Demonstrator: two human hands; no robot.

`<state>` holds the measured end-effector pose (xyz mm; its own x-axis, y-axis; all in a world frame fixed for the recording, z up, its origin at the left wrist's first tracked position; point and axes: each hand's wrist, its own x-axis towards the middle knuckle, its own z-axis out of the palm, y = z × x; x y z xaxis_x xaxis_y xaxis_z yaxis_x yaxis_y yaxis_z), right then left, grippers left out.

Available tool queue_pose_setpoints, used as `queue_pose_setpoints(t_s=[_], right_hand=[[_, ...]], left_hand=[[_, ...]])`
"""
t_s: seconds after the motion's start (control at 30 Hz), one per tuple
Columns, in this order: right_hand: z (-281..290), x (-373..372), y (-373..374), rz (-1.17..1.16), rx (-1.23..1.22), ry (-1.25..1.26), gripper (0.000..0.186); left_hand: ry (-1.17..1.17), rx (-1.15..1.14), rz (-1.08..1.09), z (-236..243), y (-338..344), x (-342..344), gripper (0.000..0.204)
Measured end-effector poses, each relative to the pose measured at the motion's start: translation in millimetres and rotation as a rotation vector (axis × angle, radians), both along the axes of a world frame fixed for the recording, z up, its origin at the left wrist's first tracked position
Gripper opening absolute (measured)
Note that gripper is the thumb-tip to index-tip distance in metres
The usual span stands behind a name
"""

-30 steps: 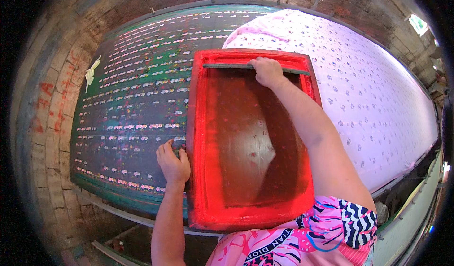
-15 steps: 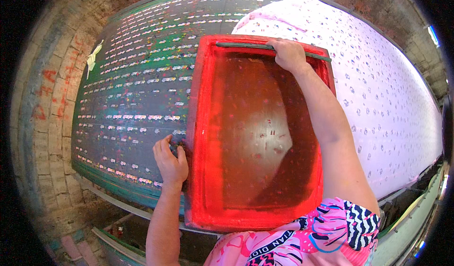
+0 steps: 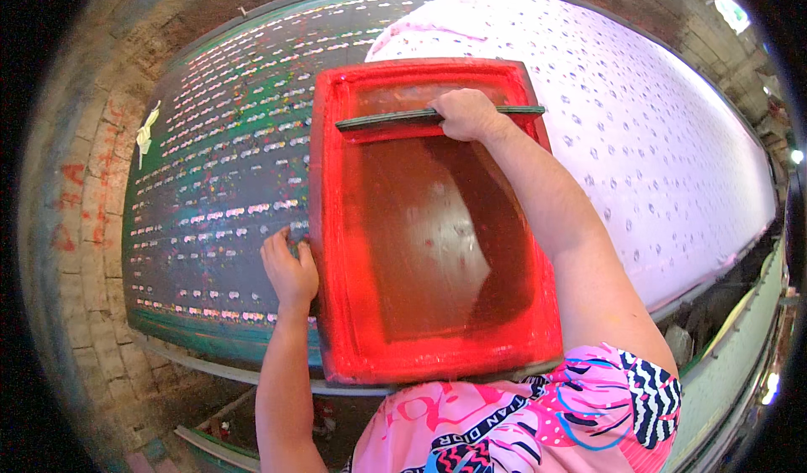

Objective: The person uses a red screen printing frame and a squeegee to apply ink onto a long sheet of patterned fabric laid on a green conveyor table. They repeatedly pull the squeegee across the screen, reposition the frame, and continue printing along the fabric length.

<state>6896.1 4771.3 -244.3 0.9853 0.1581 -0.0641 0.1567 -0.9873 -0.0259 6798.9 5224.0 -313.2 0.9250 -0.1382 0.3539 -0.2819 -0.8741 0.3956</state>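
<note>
A screen-printing frame [image 3: 328, 179] with red-stained sides and a brown mesh [image 3: 403, 237] lies in front of me on the long table. My right hand [image 3: 467, 115] is closed over the top of a long dark squeegee [image 3: 387, 120], which stands crosswise inside the frame near its far end. Beside the frame's left side is my left hand [image 3: 291, 269], its fingers apart and slightly bent, holding nothing that I can see. Whether its thumb touches the frame is unclear.
White fabric [image 3: 630, 153] with small dark printed motifs covers the table's right part. To the left, the dark tabletop [image 3: 218, 187] carries rows of small printed shapes. A pale yellow cloth scrap [image 3: 147, 128] hangs at its left edge, near a brick wall [image 3: 92, 271].
My right hand has drawn the squeegee from the frame's far rim a short way toward me. My left hand stays beside the frame. The whole view has shifted slightly.
</note>
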Motion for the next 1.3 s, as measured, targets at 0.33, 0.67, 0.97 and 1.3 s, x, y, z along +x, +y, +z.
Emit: queue_pose_setpoints(t_s=[0.33,0.67,0.97,1.3], right_hand=[[6,-208,92,0.009,0.103,0.066,0.037],[7,-379,175,-0.034,0.169,0.016,0.041],[-9,-451,202,0.017,0.233,-0.109,0.051],[-12,-469,119,0.173,0.631,-0.157,0.042]], left_hand=[[-0.027,0.003,0.009,-16,7,7,0.036],[-0.005,0.014,0.044,-15,6,4,0.034],[-0.009,0.096,0.069,2,-1,-3,0.034],[0.079,0.204,0.094,-8,-2,1,0.042]])
